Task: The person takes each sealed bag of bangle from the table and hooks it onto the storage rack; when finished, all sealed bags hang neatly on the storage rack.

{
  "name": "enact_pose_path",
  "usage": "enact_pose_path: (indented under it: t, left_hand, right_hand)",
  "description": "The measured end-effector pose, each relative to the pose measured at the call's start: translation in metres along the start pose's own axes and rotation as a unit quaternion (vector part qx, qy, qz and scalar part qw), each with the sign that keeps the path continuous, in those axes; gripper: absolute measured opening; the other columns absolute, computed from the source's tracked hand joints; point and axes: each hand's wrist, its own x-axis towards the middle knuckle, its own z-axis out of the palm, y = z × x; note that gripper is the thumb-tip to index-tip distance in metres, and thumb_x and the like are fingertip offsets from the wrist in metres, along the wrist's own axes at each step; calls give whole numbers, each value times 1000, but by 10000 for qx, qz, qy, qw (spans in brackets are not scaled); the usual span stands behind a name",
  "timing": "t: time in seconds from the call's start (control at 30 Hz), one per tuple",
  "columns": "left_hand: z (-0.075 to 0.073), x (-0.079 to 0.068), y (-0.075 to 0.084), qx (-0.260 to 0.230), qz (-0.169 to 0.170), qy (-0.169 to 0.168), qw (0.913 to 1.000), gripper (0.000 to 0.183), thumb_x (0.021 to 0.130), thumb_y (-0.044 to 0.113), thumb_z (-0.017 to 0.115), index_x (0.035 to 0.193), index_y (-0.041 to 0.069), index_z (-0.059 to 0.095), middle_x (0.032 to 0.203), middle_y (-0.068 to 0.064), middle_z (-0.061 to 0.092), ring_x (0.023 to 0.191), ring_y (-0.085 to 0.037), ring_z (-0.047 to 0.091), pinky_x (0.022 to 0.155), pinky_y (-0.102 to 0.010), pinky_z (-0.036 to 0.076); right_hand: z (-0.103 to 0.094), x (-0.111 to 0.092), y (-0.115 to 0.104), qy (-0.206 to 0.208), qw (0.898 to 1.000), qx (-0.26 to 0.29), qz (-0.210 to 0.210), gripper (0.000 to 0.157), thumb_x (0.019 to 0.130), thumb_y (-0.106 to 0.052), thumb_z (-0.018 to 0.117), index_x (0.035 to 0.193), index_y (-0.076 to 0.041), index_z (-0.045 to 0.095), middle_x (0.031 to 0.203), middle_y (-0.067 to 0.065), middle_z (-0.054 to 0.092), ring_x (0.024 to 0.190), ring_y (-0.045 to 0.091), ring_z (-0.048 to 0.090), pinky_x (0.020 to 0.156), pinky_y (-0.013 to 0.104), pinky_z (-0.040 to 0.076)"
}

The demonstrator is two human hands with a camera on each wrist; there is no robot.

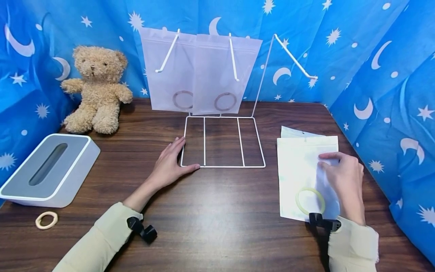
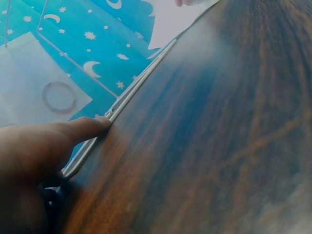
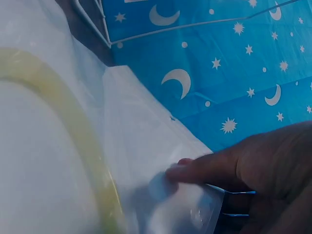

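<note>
Blue cloth [image 1: 300,22] patterned with white moons and stars lines the back and both sides. Before it spreads the dark wood-grain tabletop [image 1: 224,219]. A white wire rack [image 1: 222,166] stands near the back, three hooks [image 1: 232,49] reaching forward above its base. The bear [image 1: 98,92] sits upright at the back left, and the gray-topped box [image 1: 62,170] rests in front of it. The left bag [image 1: 168,81] and middle bag [image 1: 215,75] hang from the rack, the middle bag overlapping the other. Right of the rack, the top bag [image 1: 302,166] lies flat, covering most of the lower bag [image 1: 293,132]. The left hand [image 1: 168,163] is spread wide, touching the rack's near left corner. The right hand [image 1: 344,177] is narrow, thumb and forefinger close together on the top bag's upper right; I cannot tell whether they pinch it. A yellow ring [image 1: 310,189] shows low in the top bag; brown rings [image 1: 223,110] show low in both hanging bags. A pale ring [image 1: 47,227] lies just in front of the box.
</note>
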Motion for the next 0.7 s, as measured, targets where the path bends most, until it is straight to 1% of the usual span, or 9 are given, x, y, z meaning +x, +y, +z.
enact_pose_path:
  t: [0.2,0.3,0.37,0.43,0.5,0.53,0.6,0.67,0.7]
  left_hand:
    - [0,0,1,-49,1,-25,10000,102,79,58,75,151,-2,33,158,-14,28,146,-30,18,117,-48,11]
    - [0,1,1,-41,22,3,10000,102,79,58,75,150,-2,33,157,-14,28,146,-30,18,117,-49,12]
    - [0,1,1,-21,28,14,10000,102,79,58,74,150,-2,33,157,-14,28,146,-30,19,117,-49,12]
    - [0,1,1,-12,27,12,10000,102,79,58,74,150,-2,33,157,-14,28,146,-30,18,117,-49,12]
    - [0,1,0,-15,20,9,10000,102,79,58,74,150,-1,33,157,-14,28,146,-30,18,117,-49,12]
    - [0,1,0,-16,19,7,10000,102,79,58,74,150,-1,33,157,-14,28,146,-30,18,117,-49,12]
    - [0,1,0,-15,18,16,10000,102,79,58,74,150,-1,33,157,-14,28,146,-30,18,117,-48,12]
    - [0,0,-1,1,27,35,10000,101,79,58,74,150,-2,34,157,-14,29,146,-31,19,117,-49,12]
    - [0,0,-1,18,33,52,10000,101,79,58,75,150,-2,34,157,-14,29,146,-31,20,117,-49,13]
  right_hand:
    - [-7,-1,-2,17,9990,411,157,48,92,-41,67,124,-6,68,136,21,55,124,39,43,83,45,40]
    - [-10,-1,-4,230,9958,834,284,53,88,-48,69,125,-11,69,132,13,58,112,26,46,75,37,38]
    - [-11,-2,-7,474,9908,1237,277,52,85,-49,72,124,-14,70,120,7,62,97,17,45,67,31,37]
    - [-11,-4,-9,828,9809,1759,112,47,83,-45,76,121,-17,72,99,5,61,79,15,41,58,27,35]
    - [-10,-5,-12,1163,9661,2288,-284,42,83,-37,78,118,-15,74,83,4,57,67,16,39,52,22,33]
    - [-10,-6,-13,1326,9568,2527,-554,39,83,-31,79,116,-13,74,77,4,55,62,17,37,48,22,31]
    - [-10,-6,-16,1553,9347,2992,-1123,34,83,-19,80,114,-7,74,70,6,53,56,19,35,45,22,29]
    - [-11,-8,-19,1597,9038,3589,-1699,31,83,-7,78,112,2,72,74,9,59,54,18,33,44,23,27]
    - [-11,-9,-22,1548,8827,3970,-1982,30,82,0,77,111,8,71,79,11,64,54,17,34,44,23,25]
